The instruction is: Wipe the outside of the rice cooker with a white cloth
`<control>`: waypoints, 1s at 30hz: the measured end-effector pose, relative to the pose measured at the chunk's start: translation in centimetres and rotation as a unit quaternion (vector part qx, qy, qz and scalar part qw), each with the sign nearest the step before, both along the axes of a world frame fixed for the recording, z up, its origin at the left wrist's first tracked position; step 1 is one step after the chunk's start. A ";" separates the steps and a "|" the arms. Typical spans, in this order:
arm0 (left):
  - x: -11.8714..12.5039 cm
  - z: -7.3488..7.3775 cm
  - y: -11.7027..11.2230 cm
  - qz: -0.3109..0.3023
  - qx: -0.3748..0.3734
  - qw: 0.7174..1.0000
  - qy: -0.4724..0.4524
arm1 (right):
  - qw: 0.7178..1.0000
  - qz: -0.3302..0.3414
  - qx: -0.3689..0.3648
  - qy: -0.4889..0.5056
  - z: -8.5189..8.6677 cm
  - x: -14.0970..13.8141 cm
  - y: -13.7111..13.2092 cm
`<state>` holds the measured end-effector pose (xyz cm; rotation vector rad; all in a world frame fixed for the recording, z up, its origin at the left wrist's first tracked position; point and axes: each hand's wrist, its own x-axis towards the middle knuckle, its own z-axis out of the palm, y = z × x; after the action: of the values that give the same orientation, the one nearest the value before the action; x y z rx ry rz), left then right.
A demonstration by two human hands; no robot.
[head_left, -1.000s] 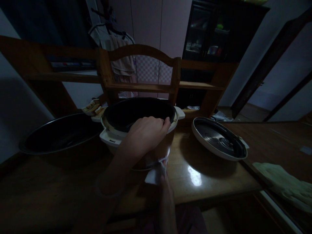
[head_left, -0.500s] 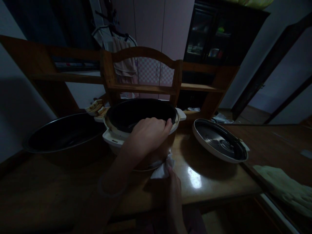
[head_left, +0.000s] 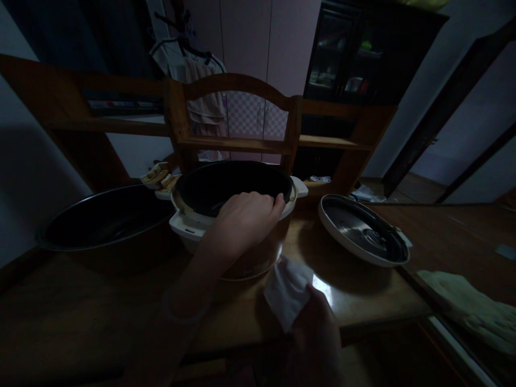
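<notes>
A round cooker pot with a dark inner bowl and white handles stands in the middle of the wooden table. My left hand curls over its near rim, fingers closed on the edge. My right hand is low in front, pinching a white cloth that lies just off the pot's lower right side, above the table.
The pot's lid lies upside down to the right. A wide dark pan sits to the left. A wooden chair back and shelves stand behind. A pale green cloth lies at the far right.
My right hand has drawn the white cloth away from the pot's side, rightward and toward me. The cloth now shows spread out. My left hand stays on the rim.
</notes>
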<state>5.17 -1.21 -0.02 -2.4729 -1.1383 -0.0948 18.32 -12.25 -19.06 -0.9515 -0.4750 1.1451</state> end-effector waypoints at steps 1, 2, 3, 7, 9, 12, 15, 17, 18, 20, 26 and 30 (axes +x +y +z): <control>0.0 0.0 0.0 -0.001 0.001 1.000 -0.003 | 1.000 -0.004 -0.004 0.011 0.7 0.8 0.3; 0.0 0.0 0.0 -0.002 0.002 1.000 -0.006 | 0.999 -0.007 -0.010 0.036 1.3 1.6 0.6; 0.0 0.0 0.0 -0.004 0.003 1.000 -0.008 | 0.997 -0.012 -0.017 0.079 1.8 2.2 0.8; -0.1 0.0 0.0 -0.006 0.002 1.000 -0.003 | 0.979 0.002 -0.023 0.201 2.2 3.6 1.1; -0.1 0.0 0.0 -0.006 0.006 1.000 0.000 | 0.974 0.032 -0.025 0.224 1.8 3.8 1.1; 0.0 0.0 0.0 -0.006 0.012 1.000 0.004 | 0.969 0.067 -0.035 0.233 1.2 3.7 1.1; 0.0 0.0 0.0 -0.008 0.013 1.000 0.007 | 0.969 0.090 -0.040 0.227 1.2 3.5 1.0; -0.1 0.0 0.1 -0.013 0.015 1.000 0.005 | 0.971 0.094 -0.044 0.214 1.5 3.3 0.9; -0.1 0.0 0.1 -0.015 0.015 1.000 0.004 | 0.973 0.090 -0.045 0.206 1.6 3.3 0.9; -0.1 0.0 0.1 -0.015 0.012 1.000 0.003 | 0.977 0.073 -0.049 0.195 1.8 3.4 1.0; -0.1 0.1 -0.1 -0.012 0.008 1.000 0.000 | 0.983 0.011 -0.028 0.181 3.0 4.9 2.1; -0.1 0.0 -0.1 -0.015 0.015 1.000 0.000 | 0.987 -0.081 -0.049 0.132 3.7 5.7 2.7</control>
<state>5.04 -1.31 0.01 -2.4640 -1.0917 -0.1190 23.99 -9.57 -15.37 -0.8894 -0.1248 1.1338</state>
